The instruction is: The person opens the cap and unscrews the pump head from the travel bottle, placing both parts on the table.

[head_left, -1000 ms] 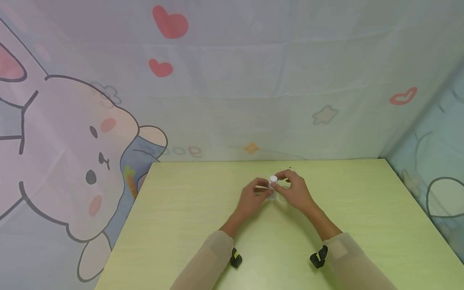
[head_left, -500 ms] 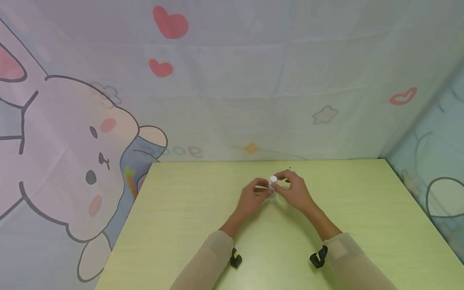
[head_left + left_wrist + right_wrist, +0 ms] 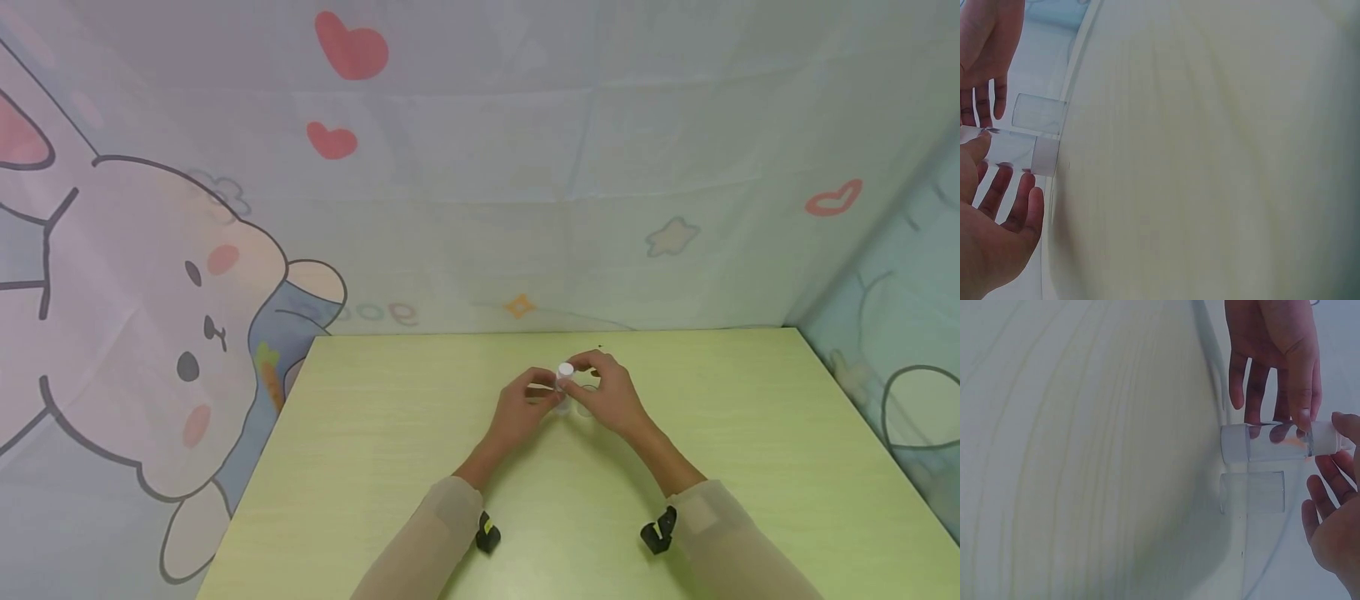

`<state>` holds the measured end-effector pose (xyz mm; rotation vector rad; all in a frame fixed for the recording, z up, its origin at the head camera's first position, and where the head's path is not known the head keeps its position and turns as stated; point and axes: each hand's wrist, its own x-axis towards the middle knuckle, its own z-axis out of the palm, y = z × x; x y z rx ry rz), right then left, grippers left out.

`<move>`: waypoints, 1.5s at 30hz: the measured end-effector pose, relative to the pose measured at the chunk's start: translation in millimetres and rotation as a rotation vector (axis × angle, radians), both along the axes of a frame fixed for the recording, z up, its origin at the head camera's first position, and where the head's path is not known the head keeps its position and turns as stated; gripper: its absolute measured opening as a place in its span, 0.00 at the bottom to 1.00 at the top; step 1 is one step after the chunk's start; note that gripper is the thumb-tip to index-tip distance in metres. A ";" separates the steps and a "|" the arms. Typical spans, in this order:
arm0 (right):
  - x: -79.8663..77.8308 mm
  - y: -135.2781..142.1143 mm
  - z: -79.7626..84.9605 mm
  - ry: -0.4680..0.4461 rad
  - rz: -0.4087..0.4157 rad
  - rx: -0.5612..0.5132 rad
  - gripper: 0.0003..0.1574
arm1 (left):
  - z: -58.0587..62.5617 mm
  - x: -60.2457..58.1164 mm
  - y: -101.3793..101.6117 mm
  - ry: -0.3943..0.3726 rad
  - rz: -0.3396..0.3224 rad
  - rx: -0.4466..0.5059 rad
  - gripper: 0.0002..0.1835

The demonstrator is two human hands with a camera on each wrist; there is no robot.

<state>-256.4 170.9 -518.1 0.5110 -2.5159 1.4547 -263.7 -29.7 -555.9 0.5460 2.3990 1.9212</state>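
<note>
A small clear bottle (image 3: 1261, 450) with a white base (image 3: 1234, 444) and a white top (image 3: 566, 369) stands upright on the table. My left hand (image 3: 517, 412) holds its transparent body, thumb on one side and fingers on the other. At the white collar (image 3: 1322, 439), my right hand (image 3: 617, 402) pinches the top between thumb and fingers. Beside the bottle, a clear cylindrical cap (image 3: 1254, 492) stands apart on the tabletop; the left wrist view also shows this clear cap (image 3: 1039, 114). The bottle's very tip is partly hidden by my right hand in the right wrist view.
The pale yellow-green table (image 3: 390, 433) reaches back to a printed cloth (image 3: 480, 208) with hearts and a rabbit. A small dark speck (image 3: 600, 347) lies behind my right hand. Black wrist-camera mounts (image 3: 488, 533) sit by both sleeves.
Both hands and the bottle stay in the same place. My right thumb sits slightly lower on the white top than before.
</note>
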 end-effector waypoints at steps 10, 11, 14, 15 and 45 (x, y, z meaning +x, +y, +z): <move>-0.3 -0.2 -1.5 -0.020 -0.007 0.013 0.22 | -0.7 0.4 -0.2 -0.002 -0.007 0.010 0.14; -0.3 -0.1 -1.4 -0.020 -0.007 0.013 0.22 | -0.6 0.3 -0.2 -0.001 -0.006 0.008 0.14; 0.0 -0.1 -0.6 -0.020 -0.007 0.010 0.22 | -0.3 -0.1 0.0 0.005 -0.004 0.005 0.14; 0.2 -0.1 -0.3 -0.021 -0.006 0.009 0.21 | -0.3 -0.3 0.1 0.007 -0.004 0.005 0.14; -0.7 1.5 0.7 -0.005 0.006 0.036 0.21 | -2.0 -1.3 0.6 -0.004 0.011 -0.016 0.14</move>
